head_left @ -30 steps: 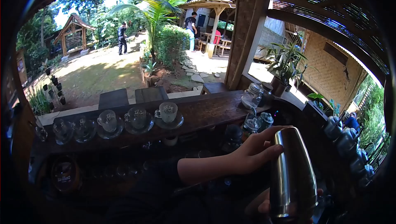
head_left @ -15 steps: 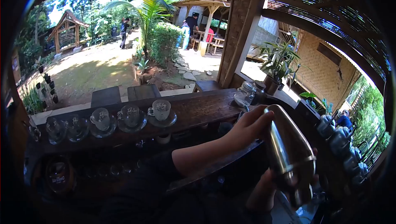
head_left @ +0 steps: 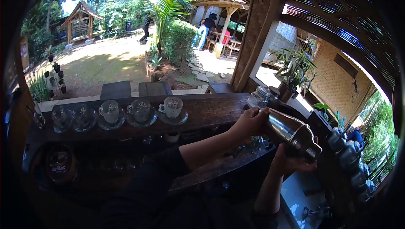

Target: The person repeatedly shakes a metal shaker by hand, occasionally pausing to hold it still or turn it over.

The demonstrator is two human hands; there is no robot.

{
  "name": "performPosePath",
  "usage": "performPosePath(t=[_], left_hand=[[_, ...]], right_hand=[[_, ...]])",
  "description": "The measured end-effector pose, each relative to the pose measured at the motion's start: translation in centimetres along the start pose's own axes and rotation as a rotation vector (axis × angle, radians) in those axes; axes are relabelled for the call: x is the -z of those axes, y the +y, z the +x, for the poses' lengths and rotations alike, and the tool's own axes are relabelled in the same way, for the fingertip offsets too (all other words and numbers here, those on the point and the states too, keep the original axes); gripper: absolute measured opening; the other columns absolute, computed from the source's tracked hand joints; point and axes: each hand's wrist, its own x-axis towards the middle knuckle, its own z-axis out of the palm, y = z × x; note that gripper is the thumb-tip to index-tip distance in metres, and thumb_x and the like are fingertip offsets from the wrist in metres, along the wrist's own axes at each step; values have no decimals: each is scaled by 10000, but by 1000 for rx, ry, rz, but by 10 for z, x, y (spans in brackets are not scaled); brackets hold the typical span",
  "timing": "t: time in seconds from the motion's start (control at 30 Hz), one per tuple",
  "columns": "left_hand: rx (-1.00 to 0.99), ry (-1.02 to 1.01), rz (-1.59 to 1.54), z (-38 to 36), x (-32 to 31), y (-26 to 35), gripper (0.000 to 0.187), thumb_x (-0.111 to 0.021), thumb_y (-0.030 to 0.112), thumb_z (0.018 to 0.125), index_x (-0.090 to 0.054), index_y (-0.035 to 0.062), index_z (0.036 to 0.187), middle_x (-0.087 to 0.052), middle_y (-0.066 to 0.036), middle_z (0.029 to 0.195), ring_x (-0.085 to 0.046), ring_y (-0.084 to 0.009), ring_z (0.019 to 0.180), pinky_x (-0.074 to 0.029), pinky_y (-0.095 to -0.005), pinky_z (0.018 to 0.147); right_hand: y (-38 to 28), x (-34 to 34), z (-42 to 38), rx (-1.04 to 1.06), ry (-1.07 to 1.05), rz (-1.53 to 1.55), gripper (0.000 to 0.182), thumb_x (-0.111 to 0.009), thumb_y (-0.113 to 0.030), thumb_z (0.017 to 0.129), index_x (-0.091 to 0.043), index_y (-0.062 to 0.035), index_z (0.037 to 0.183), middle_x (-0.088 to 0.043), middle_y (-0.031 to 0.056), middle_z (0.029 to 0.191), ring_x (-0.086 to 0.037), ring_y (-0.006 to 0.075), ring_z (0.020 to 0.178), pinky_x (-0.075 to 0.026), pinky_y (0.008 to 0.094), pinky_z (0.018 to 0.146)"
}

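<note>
A shiny metal cocktail shaker (head_left: 284,127) is tilted in front of me, its narrower capped end pointing down to the right. My left hand (head_left: 252,121) is wrapped round its broad upper-left end. Under the capped end, my right hand (head_left: 291,161) supports the shaker with its palm and fingers. Just behind the broad end stands a glass jar (head_left: 258,97) on the wooden counter (head_left: 211,110). Several glass cups on saucers stand in a row on the counter at the left, among them a cup (head_left: 172,107) nearest the middle.
Several metal kettles (head_left: 350,153) line the right side. A potted plant (head_left: 291,71) stands beyond the jar. Glassware lies on a pale surface (head_left: 295,199) at the lower right. Two stools (head_left: 155,89) stand beyond the counter; people are in the yard and shelter.
The shaker has tilted closer to horizontal, and both hands have moved with it; my right hand has risen. The view has shifted, and the distant walking person is now partly behind the palm.
</note>
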Motion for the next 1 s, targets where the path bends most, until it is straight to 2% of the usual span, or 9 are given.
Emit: performPosePath(t=[0.3,0.37,0.43,0.53,0.67,0.77,0.8,0.9,1.0], left_hand=[[-208,-168,75,-39,-30,27,450,-474,406,919,-484,42,1183,-553,-11,934,-510,-59,823,-439,-220,680],[6,13,-51,-5,-9,-2,441,-455,409,921,-518,18,1116,-586,-39,811,-584,-107,676,-473,-243,572],[107,93,-55,5,17,-28,446,-452,413,916,-512,21,1121,-610,-81,884,-616,-141,720,-496,-245,580],[-54,86,-99,-26,-3,-11,454,-450,403,915,-495,3,1126,-574,-70,962,-582,-111,812,-483,-238,654],[-512,-136,-33,-72,-15,31,397,-448,329,907,-493,10,1140,-559,-47,1002,-515,-104,919,-395,-261,827],[-156,90,-297,-32,27,8,412,-436,374,908,-523,10,1080,-586,-79,983,-558,-132,921,-430,-284,830],[-32,124,-385,-16,49,-6,456,-460,432,888,-533,41,1111,-611,-131,1029,-609,-222,935,-506,-366,831],[-127,277,-298,-22,79,-23,494,-455,464,884,-528,40,1127,-618,-111,1028,-628,-240,885,-524,-394,784],[-45,-123,-675,-89,75,19,600,-451,500,872,-423,18,1228,-576,-198,1072,-610,-346,899,-535,-434,741]], right_hand=[[-64,52,26,79,-574,-209,941,-609,-465,773,121,-428,1366,-106,212,1413,-308,446,1245,-381,575,960],[-19,-1,6,227,-71,50,985,-749,-214,694,-28,-294,1361,-192,238,1370,-325,388,1234,-347,497,1002],[-6,-17,-13,-86,-192,138,1031,-782,-153,642,-38,-309,1338,-225,264,1342,-320,381,1226,-312,458,1019],[-38,3,-6,110,-139,256,969,-788,-139,627,-148,-277,1341,-222,221,1369,-324,370,1229,-296,451,1040],[-91,45,-22,-649,-188,1518,757,-762,-208,643,-377,-250,1294,-240,75,1394,-221,362,1299,-322,467,1044],[-44,-16,19,186,-488,954,704,-742,-218,712,-323,-314,1270,-270,150,1352,-349,429,1212,-376,549,961],[-34,-55,23,519,-242,629,753,-765,-235,689,-294,-355,1264,-292,200,1303,-350,434,1200,-381,572,933],[-36,-76,-3,76,-322,690,775,-780,-198,639,-319,-364,1238,-347,159,1318,-397,457,1158,-390,595,888],[-85,-45,39,698,-495,868,552,-690,-222,710,-387,-327,1159,-351,63,1336,-374,474,1181,-387,590,898]])
